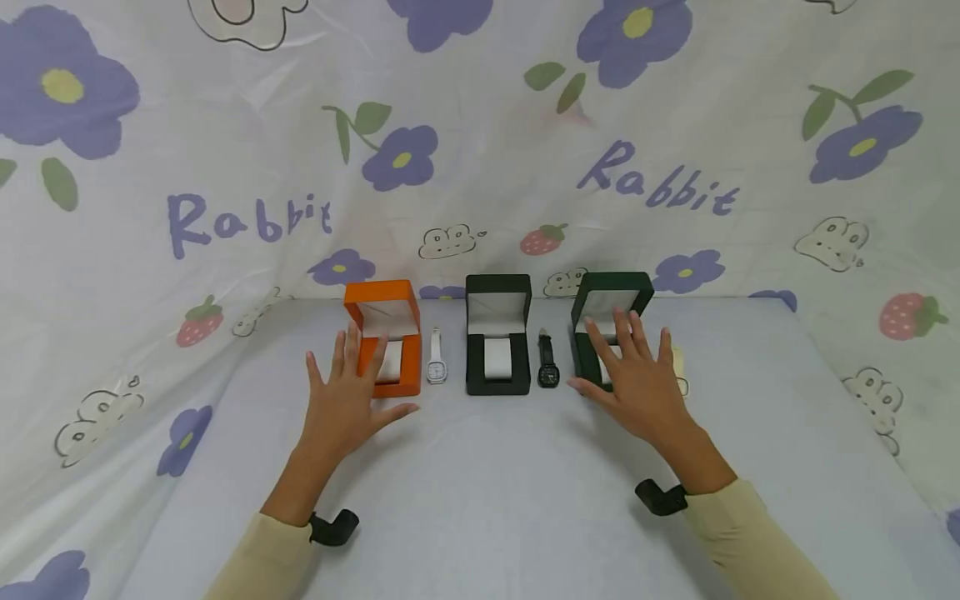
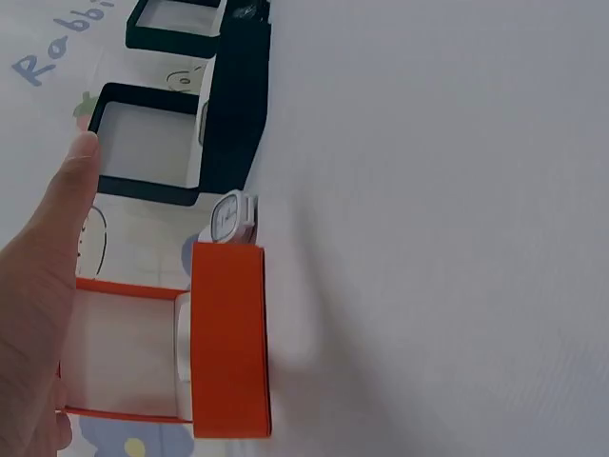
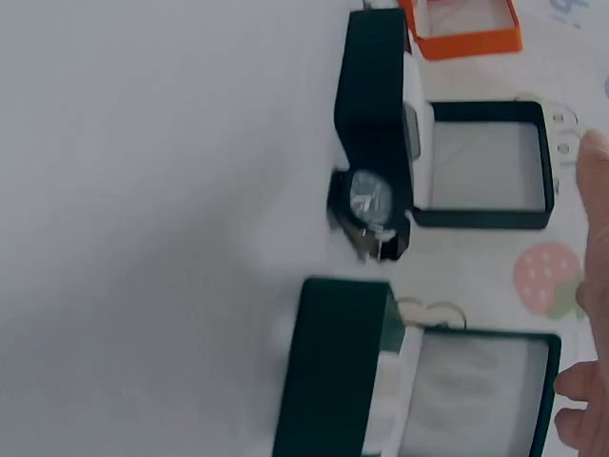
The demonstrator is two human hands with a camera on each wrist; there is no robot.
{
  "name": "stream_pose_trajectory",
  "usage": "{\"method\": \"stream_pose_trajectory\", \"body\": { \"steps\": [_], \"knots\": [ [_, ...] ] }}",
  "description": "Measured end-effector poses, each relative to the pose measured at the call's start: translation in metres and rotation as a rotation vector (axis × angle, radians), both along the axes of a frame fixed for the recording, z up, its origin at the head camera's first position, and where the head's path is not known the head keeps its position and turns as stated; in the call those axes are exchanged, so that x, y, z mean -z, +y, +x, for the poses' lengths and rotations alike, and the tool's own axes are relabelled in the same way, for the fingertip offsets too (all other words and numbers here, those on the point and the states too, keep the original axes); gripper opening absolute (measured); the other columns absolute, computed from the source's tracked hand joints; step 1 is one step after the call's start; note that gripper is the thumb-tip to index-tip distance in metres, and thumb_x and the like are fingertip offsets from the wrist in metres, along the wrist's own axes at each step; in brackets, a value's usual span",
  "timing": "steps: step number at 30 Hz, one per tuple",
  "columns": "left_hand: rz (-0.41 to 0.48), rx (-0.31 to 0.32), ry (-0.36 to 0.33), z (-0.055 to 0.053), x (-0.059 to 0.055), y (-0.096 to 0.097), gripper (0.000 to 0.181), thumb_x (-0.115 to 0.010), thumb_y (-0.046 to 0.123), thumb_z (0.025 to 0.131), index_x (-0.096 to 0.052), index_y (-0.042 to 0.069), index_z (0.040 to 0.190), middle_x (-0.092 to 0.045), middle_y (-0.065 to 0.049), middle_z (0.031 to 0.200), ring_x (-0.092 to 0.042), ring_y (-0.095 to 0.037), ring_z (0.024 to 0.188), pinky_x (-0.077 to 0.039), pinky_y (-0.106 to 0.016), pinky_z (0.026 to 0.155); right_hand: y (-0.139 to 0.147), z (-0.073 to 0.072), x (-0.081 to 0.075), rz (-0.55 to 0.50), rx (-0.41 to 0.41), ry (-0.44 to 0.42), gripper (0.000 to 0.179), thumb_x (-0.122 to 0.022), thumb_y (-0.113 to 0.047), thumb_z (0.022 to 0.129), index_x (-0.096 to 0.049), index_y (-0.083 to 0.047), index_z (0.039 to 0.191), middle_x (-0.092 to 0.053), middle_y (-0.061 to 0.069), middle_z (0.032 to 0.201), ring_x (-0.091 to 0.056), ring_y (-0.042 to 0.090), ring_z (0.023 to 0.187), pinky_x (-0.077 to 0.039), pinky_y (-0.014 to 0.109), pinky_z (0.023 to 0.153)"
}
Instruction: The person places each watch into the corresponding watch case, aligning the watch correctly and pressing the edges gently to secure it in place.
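Observation:
My left hand (image 1: 341, 408), fingers spread, hovers in front of an open orange watch box (image 1: 410, 367) and partly covers it. The right hand (image 1: 641, 387) is also spread, over the open green watch box (image 1: 613, 282) on the right. Neither hand holds anything. Between them stands an open dark watch box (image 1: 497, 387) with a white cushion. A white watch (image 1: 437, 367) lies just right of the orange box. The black watch (image 1: 549, 373) lies between the dark and green boxes. Behind the right hand, a pale-strapped watch (image 1: 682, 385) is mostly hidden.
The boxes stand along the back of a white table (image 1: 480, 500). A patterned cloth (image 1: 480, 125) with flowers and rabbits hangs right behind their raised lids. Each wrist wears a black camera mount (image 1: 335, 528).

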State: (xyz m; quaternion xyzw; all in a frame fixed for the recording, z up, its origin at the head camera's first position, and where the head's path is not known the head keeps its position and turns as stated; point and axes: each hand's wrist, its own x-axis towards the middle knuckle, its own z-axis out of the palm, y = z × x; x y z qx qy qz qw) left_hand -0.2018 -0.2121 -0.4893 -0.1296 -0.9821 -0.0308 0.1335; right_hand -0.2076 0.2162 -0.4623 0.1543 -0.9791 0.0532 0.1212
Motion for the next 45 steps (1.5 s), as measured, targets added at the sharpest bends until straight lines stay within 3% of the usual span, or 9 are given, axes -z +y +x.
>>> {"method": "stream_pose_trajectory", "body": {
  "steps": [3,9,14,20,25,33,41,45],
  "knots": [
    [0.031,0.007,0.001,-0.002,0.001,-0.007,0.114,-0.057,0.086,0.078,-0.020,0.021,0.164,-0.008,-0.024,0.167,-0.013,-0.044,0.153,-0.005,-0.079,0.113,-0.009,-0.001,-0.003,0.003,-0.032,0.017,0.092,-0.052,-0.070,0.094,-0.020,-0.019,0.164,-0.013,0.023,0.167,-0.010,0.041,0.154,-0.005,0.073,0.118],
    [0.101,0.019,0.006,-0.006,0.004,-0.024,0.117,-0.071,0.076,0.076,-0.016,0.022,0.165,-0.017,-0.024,0.166,-0.020,-0.044,0.151,-0.014,-0.076,0.114,-0.034,-0.005,-0.006,-0.052,-0.126,0.025,0.086,-0.053,-0.063,0.098,-0.024,-0.014,0.163,-0.017,0.022,0.166,-0.013,0.038,0.154,-0.008,0.069,0.120],
    [0.168,0.029,-0.010,-0.009,0.008,-0.033,0.115,-0.079,0.066,0.076,-0.021,0.022,0.164,-0.022,-0.026,0.164,-0.029,-0.047,0.146,-0.024,-0.073,0.113,-0.056,-0.005,-0.006,-0.209,-0.177,-0.038,0.076,-0.062,-0.047,0.099,-0.034,-0.009,0.159,-0.030,0.018,0.163,-0.026,0.035,0.151,-0.026,0.061,0.119],
    [0.218,0.016,-0.049,-0.012,0.011,-0.043,0.109,-0.082,0.060,0.077,-0.029,0.017,0.162,-0.026,-0.028,0.162,-0.046,-0.054,0.133,-0.047,-0.066,0.099,-0.082,-0.007,-0.007,-0.311,-0.227,-0.056,0.064,-0.065,-0.039,0.100,-0.046,-0.007,0.152,-0.046,0.015,0.155,-0.040,0.033,0.144,-0.041,0.055,0.112],
    [0.297,-0.012,-0.149,-0.019,0.007,-0.046,0.107,-0.079,0.063,0.079,-0.026,0.021,0.162,-0.023,-0.025,0.164,-0.039,-0.052,0.138,-0.050,-0.065,0.095,-0.103,-0.011,-0.011,-0.303,-0.262,-0.003,0.058,-0.069,-0.034,0.098,-0.053,-0.006,0.146,-0.058,0.016,0.142,-0.048,0.035,0.138,-0.042,0.054,0.112],
    [0.351,-0.014,-0.202,-0.031,0.006,-0.051,0.103,-0.082,0.057,0.079,-0.033,0.018,0.161,-0.035,-0.026,0.156,-0.039,-0.046,0.139,-0.044,-0.064,0.104,-0.130,-0.022,-0.009,-0.270,-0.303,0.029,0.047,-0.073,-0.029,0.096,-0.063,-0.005,0.136,-0.070,0.011,0.123,-0.059,0.028,0.120,-0.052,0.044,0.101],
    [0.302,-0.009,-0.242,-0.040,-0.001,-0.056,0.091,-0.080,0.057,0.082,-0.045,0.015,0.154,-0.045,-0.020,0.150,-0.047,-0.041,0.132,-0.051,-0.062,0.098,-0.156,-0.039,-0.005,-0.173,-0.308,0.005,0.039,-0.074,-0.027,0.095,-0.070,-0.003,0.125,-0.070,0.011,0.117,-0.061,0.027,0.112,-0.054,0.040,0.098],
    [0.288,0.036,-0.257,-0.047,-0.001,-0.059,0.087,-0.080,0.055,0.083,-0.048,0.015,0.153,-0.048,-0.017,0.147,-0.049,-0.037,0.131,-0.049,-0.059,0.102,-0.168,-0.045,-0.002,-0.099,-0.315,-0.019,0.034,-0.074,-0.028,0.095,-0.074,-0.005,0.120,-0.071,0.010,0.114,-0.060,0.025,0.106,-0.054,0.036,0.095]
  ]
}}
